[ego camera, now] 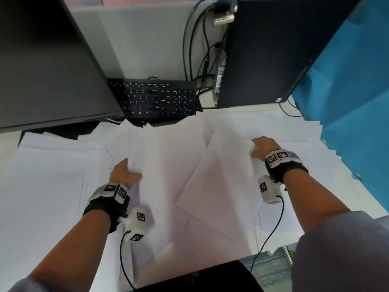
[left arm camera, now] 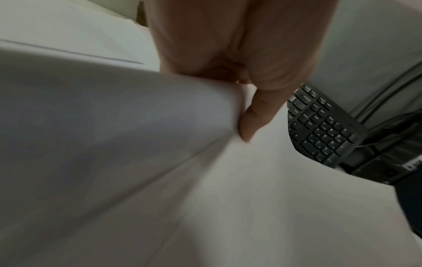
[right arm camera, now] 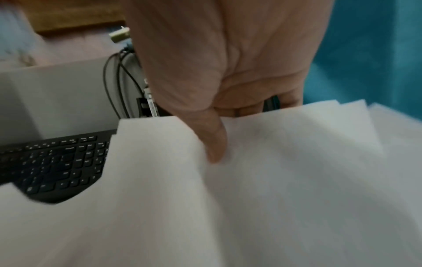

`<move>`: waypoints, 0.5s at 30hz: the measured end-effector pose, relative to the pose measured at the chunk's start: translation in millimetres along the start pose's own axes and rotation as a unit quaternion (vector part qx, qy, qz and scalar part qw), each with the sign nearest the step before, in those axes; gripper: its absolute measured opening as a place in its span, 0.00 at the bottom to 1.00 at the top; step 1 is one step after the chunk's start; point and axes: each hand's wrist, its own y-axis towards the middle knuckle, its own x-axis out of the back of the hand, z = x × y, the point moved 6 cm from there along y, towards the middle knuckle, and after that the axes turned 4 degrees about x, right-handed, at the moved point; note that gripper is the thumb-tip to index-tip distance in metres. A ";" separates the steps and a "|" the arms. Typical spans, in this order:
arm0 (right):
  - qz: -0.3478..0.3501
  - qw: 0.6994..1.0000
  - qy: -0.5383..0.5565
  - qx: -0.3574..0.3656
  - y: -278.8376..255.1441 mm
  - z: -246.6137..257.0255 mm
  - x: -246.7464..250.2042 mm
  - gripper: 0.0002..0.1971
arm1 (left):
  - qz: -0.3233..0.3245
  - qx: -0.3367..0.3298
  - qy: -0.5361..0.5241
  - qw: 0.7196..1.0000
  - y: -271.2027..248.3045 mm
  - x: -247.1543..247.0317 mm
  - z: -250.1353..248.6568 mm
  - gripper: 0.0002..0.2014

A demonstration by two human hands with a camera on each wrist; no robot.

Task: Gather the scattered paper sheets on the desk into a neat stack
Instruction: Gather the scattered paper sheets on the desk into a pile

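Observation:
Several white paper sheets (ego camera: 168,175) lie fanned and overlapping across the desk, bunched into a raised heap in the middle. My left hand (ego camera: 124,172) grips the heap's left edge, thumb on top and fingers hidden under the paper. The left wrist view shows the thumb (left arm camera: 251,117) pressing against a curled sheet (left arm camera: 114,126). My right hand (ego camera: 262,147) grips the heap's right edge; in the right wrist view the thumb (right arm camera: 214,144) lies on top of the sheets (right arm camera: 274,180) with the fingers tucked behind them.
A black keyboard (ego camera: 160,98) lies behind the papers, partly under a dark monitor (ego camera: 48,66) at the left. A dark computer tower (ego camera: 273,49) with cables stands at the back right. A blue cloth (ego camera: 353,91) borders the right. More sheets (ego camera: 42,186) cover the left.

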 end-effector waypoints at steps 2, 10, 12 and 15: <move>-0.048 0.997 -0.052 0.001 -5.3 -0.3 18.7 0.24 | 0.010 -0.011 -0.019 1.000 -1.1 -3.6 -12.3 0.16; -0.078 0.990 -0.111 0.039 -9.3 -17.3 95.5 0.25 | 0.028 -0.026 -0.035 0.999 -8.3 -47.2 -47.3 0.21; -0.137 0.983 -0.110 0.047 -12.4 -19.9 130.3 0.22 | 0.022 -0.022 -0.034 0.999 -11.2 -59.5 -55.8 0.22; -0.239 0.960 -0.126 0.070 -22.5 -14.4 183.8 0.16 | 0.018 -0.015 -0.019 1.000 -17.1 -78.5 -69.0 0.22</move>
